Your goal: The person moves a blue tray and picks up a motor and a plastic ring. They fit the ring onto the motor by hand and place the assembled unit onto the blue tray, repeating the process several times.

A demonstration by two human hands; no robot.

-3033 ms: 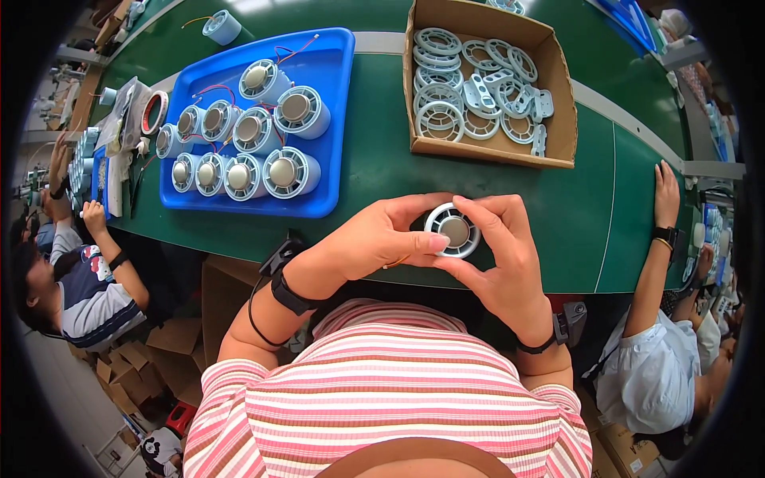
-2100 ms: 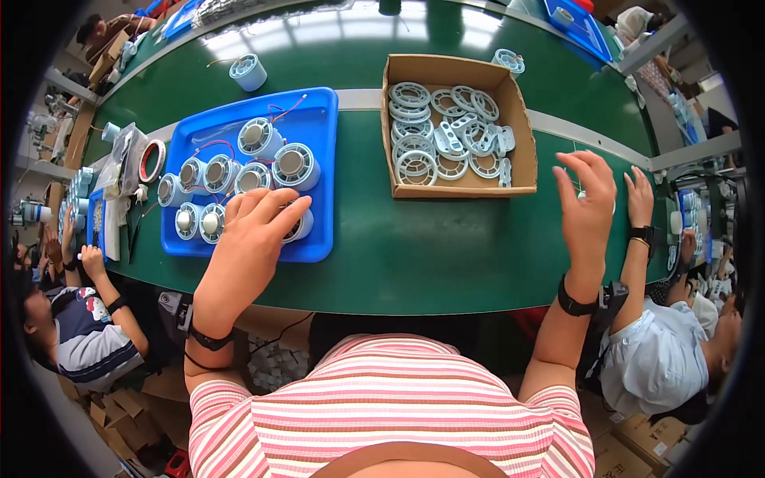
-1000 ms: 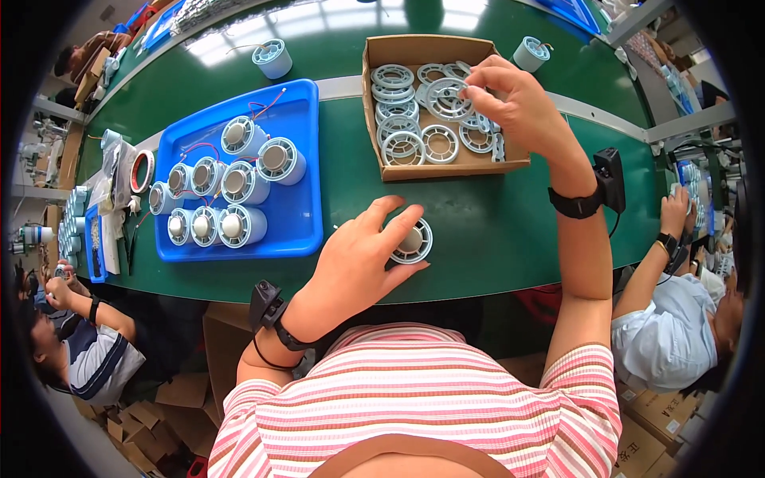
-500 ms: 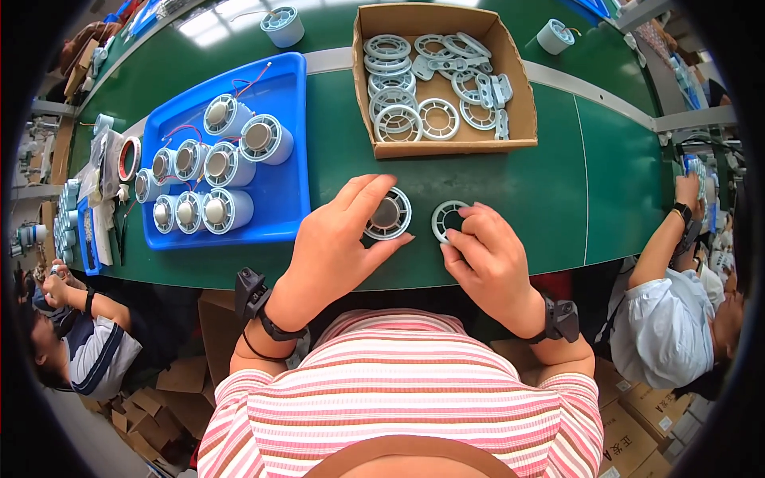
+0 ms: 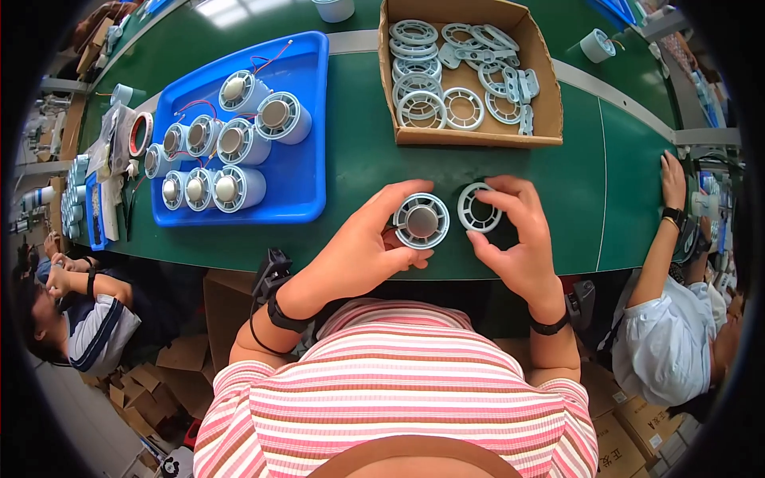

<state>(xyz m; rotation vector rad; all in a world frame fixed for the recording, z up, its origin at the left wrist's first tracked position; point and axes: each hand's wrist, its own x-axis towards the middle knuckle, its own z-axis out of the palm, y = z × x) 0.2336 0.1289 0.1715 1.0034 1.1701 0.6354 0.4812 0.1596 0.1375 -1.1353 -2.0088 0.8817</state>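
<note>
My left hand (image 5: 358, 241) is closed round a light-blue cylindrical motor housing (image 5: 421, 221), its spoked face and round metal disc turned up toward me. Its thumb lies along the near side of the rim, and the fingers reach over the far side. Just to the right, my right hand (image 5: 523, 239) pinches a pale spoked plastic ring (image 5: 464, 209) between thumb and fingers, with its open centre showing. A small gap separates ring and housing. Both are held over the front part of the green table (image 5: 358, 151).
A blue tray (image 5: 299, 199) at the left holds several similar housings with thin wires. Beyond my hands stands a cardboard box (image 5: 478, 139) of loose rings and small plastic parts. A tape roll (image 5: 141, 134) lies far left. People sit on both sides.
My left hand has turned and come right with the housing, whose face now shows fully. The ring in my right hand is tilted more toward me. The whole view has shifted slightly.
</note>
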